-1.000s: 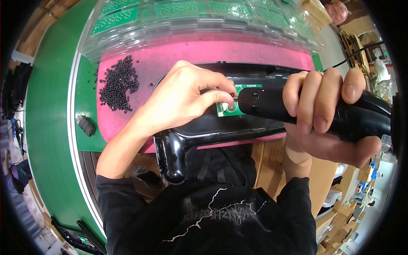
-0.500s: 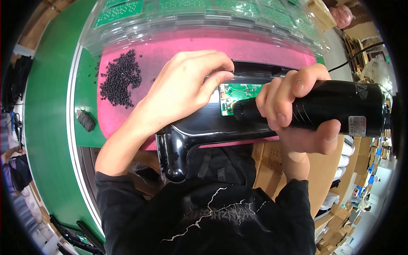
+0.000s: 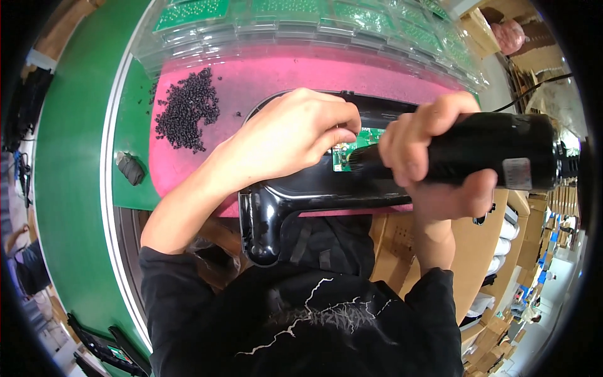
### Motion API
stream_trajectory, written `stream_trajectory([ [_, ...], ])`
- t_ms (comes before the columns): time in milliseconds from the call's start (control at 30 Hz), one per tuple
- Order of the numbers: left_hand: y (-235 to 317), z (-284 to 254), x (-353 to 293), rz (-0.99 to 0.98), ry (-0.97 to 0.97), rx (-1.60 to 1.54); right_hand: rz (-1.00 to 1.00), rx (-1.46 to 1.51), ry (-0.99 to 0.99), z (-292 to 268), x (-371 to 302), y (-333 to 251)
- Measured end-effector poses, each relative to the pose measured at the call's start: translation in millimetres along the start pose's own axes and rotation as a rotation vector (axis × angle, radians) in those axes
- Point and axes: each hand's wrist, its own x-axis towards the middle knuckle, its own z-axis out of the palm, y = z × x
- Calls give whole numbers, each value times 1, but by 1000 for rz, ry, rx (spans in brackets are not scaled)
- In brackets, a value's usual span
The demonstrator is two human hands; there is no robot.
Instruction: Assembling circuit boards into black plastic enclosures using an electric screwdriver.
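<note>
A glossy black plastic housing (image 3: 301, 188) lies on the pink mat, with a green circuit board (image 3: 342, 157) set in its recess. My right hand (image 3: 433, 151) is wrapped round a black electric screwdriver (image 3: 502, 147), held nearly level. Its ribbed nose is over the board; whether the tip touches anything is hidden. Above the board's upper left part, my left hand (image 3: 301, 135) has thumb and forefinger pinched together. Anything between those fingertips cannot be made out. A heap of small black screws (image 3: 188, 113) sits left of the housing.
Clear plastic trays (image 3: 301, 31) with green boards stand along the far side of the pink mat (image 3: 264, 69). A dark crumpled bundle (image 3: 130, 169) rests on the green table at left. The screwdriver's cord (image 3: 534, 90) runs off to the right. Cardboard boxes fill the right background.
My left hand's pinched fingertips have moved right and nearer to me, over the board. The screwdriver has tilted slightly, its rear end shifting away from me. The whole view has shifted a little.
</note>
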Motion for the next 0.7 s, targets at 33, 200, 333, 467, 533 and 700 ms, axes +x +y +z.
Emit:
stream_trajectory([
  [33,1,0,1,32,-39,-24,-30,228,-103,-19,4,8],
  [200,6,7,2,97,-43,-100,-191,436,-89,-42,7,-10],
  [333,13,10,5,99,-49,-81,-201,440,-77,-47,3,-21],
  [467,14,16,6,164,-27,-37,-237,453,-16,-49,-4,-24],
  [533,16,16,8,171,-30,-43,-251,452,-19,-51,-6,-27],
  [700,25,17,9,112,-35,-76,-286,407,-85,-57,-12,-28],
])
